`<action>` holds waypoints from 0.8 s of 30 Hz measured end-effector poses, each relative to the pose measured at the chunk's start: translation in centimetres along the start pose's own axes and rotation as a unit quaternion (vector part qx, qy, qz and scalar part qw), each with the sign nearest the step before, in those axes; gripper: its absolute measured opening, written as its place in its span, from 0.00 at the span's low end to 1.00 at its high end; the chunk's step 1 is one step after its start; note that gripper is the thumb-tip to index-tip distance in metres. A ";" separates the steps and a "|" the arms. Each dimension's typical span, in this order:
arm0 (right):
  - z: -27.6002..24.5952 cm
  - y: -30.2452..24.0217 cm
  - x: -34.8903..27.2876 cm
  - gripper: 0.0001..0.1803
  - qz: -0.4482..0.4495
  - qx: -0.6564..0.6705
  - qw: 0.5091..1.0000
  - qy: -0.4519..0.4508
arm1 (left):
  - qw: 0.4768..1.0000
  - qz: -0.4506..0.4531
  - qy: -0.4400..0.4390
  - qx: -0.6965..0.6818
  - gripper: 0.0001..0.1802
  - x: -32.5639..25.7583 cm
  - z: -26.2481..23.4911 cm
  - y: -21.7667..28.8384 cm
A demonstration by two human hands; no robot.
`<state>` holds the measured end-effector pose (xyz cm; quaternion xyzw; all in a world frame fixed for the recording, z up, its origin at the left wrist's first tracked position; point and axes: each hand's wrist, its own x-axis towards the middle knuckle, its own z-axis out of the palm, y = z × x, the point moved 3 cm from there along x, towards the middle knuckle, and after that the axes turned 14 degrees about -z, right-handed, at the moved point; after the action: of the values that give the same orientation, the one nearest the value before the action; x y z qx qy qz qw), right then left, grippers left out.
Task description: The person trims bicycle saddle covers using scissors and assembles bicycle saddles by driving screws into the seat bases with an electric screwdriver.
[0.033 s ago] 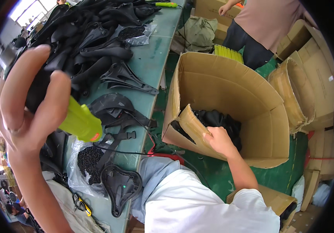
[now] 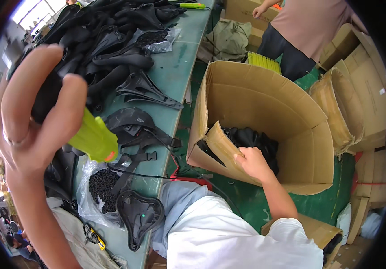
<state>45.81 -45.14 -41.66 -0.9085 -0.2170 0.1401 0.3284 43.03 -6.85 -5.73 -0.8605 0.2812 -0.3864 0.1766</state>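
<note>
Green bench (image 2: 168, 74); L hand (image 2: 33, 145) up, curled rnd lime tool (image 2: 95, 140); R hand (image 2: 255, 162) low, pinching ctn flap (image 2: 223, 144).

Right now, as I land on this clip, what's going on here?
A person stands beside a green table heaped with black molded parts. Their raised left hand holds a yellow-green tool, the grip partly hidden. Their right hand grasps a flap of an open cardboard box, which has black items inside. Another person stands beyond the box.
</note>
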 end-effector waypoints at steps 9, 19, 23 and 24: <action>0.9 0.2 0.2 0.16 -0.037 -0.006 0.999 0.010 | 0.993 -0.049 -0.097 0.043 0.27 11.0 -0.4 10.1; 0.4 0.0 -0.5 0.16 -0.017 0.018 1.000 0.005 | 0.965 -0.222 -0.138 -0.001 0.24 11.8 -1.6 5.1; 1.3 0.0 0.0 0.16 0.001 0.021 1.000 -0.009 | 0.940 -0.300 -0.159 -0.034 0.24 6.4 -1.6 -3.1; 1.5 -0.4 0.3 0.16 -0.009 0.024 1.000 -0.013 | 0.931 -0.323 -0.167 -0.032 0.24 4.0 -2.6 -5.8</action>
<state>45.38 -43.95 -42.53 -0.8964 -0.2261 0.1541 0.3488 45.24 -5.05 1.24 -0.9622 -0.0332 -0.2638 0.0595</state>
